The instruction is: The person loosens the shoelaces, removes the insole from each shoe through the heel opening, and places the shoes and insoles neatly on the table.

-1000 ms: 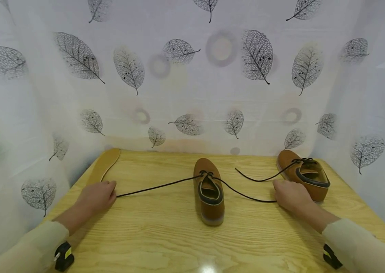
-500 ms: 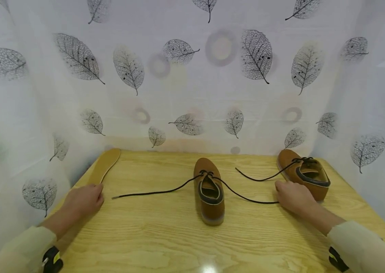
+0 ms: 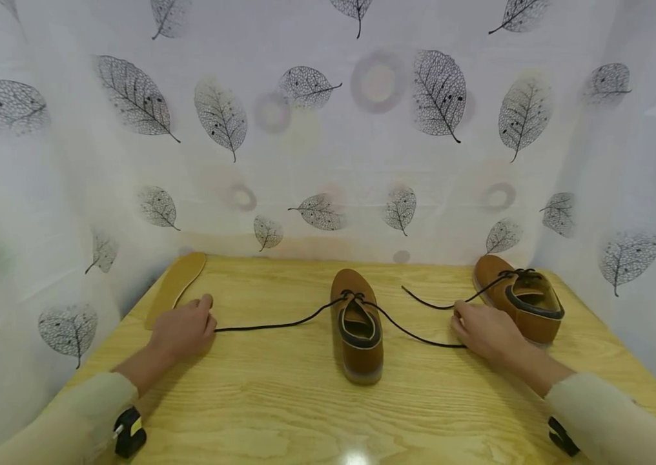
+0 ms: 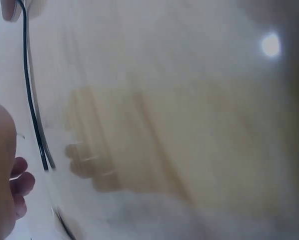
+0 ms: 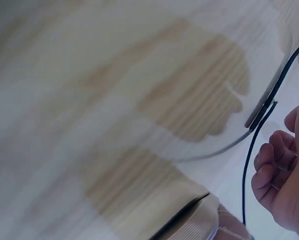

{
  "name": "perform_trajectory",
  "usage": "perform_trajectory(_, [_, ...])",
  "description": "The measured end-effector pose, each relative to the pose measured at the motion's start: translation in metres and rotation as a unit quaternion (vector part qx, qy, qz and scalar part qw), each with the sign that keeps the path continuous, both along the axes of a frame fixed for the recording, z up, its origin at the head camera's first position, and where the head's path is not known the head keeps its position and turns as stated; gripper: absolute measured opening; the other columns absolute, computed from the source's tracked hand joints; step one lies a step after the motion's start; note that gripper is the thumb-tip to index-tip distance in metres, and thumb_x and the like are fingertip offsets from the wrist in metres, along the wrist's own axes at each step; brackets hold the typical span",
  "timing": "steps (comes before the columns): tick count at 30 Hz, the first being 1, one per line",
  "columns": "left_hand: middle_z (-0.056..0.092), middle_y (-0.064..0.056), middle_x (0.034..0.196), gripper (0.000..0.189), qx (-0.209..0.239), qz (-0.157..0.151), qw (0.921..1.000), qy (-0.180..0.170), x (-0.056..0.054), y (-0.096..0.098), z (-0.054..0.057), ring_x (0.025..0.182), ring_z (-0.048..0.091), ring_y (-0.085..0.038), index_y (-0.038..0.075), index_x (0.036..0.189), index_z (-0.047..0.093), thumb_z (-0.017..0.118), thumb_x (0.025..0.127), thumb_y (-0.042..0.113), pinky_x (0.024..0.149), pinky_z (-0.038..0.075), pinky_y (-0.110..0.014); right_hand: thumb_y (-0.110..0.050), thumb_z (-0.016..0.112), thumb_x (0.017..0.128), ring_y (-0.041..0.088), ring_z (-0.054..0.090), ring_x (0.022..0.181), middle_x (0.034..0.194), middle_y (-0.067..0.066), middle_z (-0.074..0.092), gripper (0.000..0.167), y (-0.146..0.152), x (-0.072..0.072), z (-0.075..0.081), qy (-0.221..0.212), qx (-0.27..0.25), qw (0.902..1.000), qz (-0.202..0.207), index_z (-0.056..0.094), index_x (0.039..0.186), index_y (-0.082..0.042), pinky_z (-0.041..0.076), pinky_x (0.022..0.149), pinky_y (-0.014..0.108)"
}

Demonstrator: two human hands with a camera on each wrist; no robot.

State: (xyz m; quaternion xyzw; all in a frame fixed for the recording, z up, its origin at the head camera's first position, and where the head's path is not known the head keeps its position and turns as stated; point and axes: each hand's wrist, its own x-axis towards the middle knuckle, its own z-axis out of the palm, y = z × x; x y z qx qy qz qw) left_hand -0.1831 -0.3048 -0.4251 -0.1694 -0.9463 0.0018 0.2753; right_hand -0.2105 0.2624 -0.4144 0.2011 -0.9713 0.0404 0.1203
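Observation:
A brown lace-up shoe [image 3: 364, 363] stands mid-table, toe pointing away, its black laces spread to both sides. My left hand [image 3: 184, 328] is just above the table at the end of the left lace [image 3: 272, 326]. In the left wrist view that lace's tip [image 4: 44, 167] lies free beside the loosely bent fingers [image 4: 22, 185]. My right hand [image 3: 487, 330] hovers by the end of the right lace [image 3: 421, 336], fingers loosely curled and holding nothing. The right wrist view shows this lace's tip [image 5: 249, 124] lying loose, crossing near the other shoe's lace [image 5: 247, 180].
A second brown shoe [image 3: 537, 327] sits at the back right, behind my right hand, with one lace trailing left. At the back left lies a tan insole [image 3: 177, 281], partly covered by my left hand. A leaf-printed white curtain [image 3: 328, 155] encloses the table [image 3: 281, 413].
My left hand let go of the left lace, which slackened from taut to curved, drew back left, then returned right over its end. The right hand has shifted slightly left.

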Motion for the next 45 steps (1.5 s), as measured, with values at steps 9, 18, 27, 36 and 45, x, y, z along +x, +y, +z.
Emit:
perform_trajectory(9, [0.055,-0.009,0.069,0.023,-0.051,-0.028,0.9974,0.043,-0.022,0.043,-0.005,0.053,0.051,-0.024,0.003,0.092,0.057,0.058,0.094,0.026,0.044,0.040,-0.036,-0.027,0.049,0.102,0.009,0.041,0.052,0.063,-0.007,0.047,0.022,-0.021,-0.007,0.004,-0.011,-0.018,0.9998,0.006,0.054,0.083,-0.017,0.034,0.050,0.029])
perform_trajectory(18, [0.061,-0.009,0.078,0.025,-0.123,-0.083,0.9845,0.094,-0.031,0.087,-0.006,0.067,0.057,-0.026,0.006,0.090,0.057,0.064,0.093,0.029,0.059,0.042,-0.038,-0.028,0.052,0.101,0.008,0.039,0.052,0.068,-0.005,0.048,0.024,-0.044,-0.007,0.004,0.026,-0.023,0.9992,0.019,0.053,0.079,-0.019,0.034,0.048,0.028])
perform_trajectory(27, [0.056,-0.005,0.075,0.023,-0.139,-0.131,0.9767,0.097,-0.030,0.114,-0.003,0.065,0.052,-0.022,0.010,0.089,0.057,0.057,0.096,0.032,0.060,0.036,-0.035,-0.029,0.053,0.101,0.009,0.045,0.056,0.074,-0.003,0.052,0.021,-0.059,-0.009,0.002,0.032,-0.020,0.9989,0.029,0.057,0.083,-0.018,0.040,0.050,0.029])
perform_trajectory(36, [0.050,-0.002,0.073,0.021,-0.171,-0.151,0.9674,0.109,-0.032,0.131,-0.006,0.063,0.047,-0.020,0.013,0.086,0.054,0.063,0.091,0.031,0.060,0.033,-0.033,-0.027,0.053,0.101,0.008,0.042,0.057,0.073,-0.004,0.050,0.024,-0.078,-0.008,0.002,0.046,-0.024,0.9966,0.064,0.053,0.079,-0.018,0.038,0.050,0.027])
perform_trajectory(45, [0.062,-0.004,0.085,0.021,-0.223,-0.156,0.9520,0.140,-0.032,0.153,0.002,0.074,0.057,-0.020,0.012,0.093,0.063,0.066,0.091,0.032,0.066,0.043,-0.034,-0.026,0.053,0.102,0.008,0.045,0.061,0.077,-0.002,0.054,0.019,-0.091,-0.007,0.004,0.032,-0.053,0.9957,0.069,0.058,0.085,-0.017,0.039,0.052,0.027])
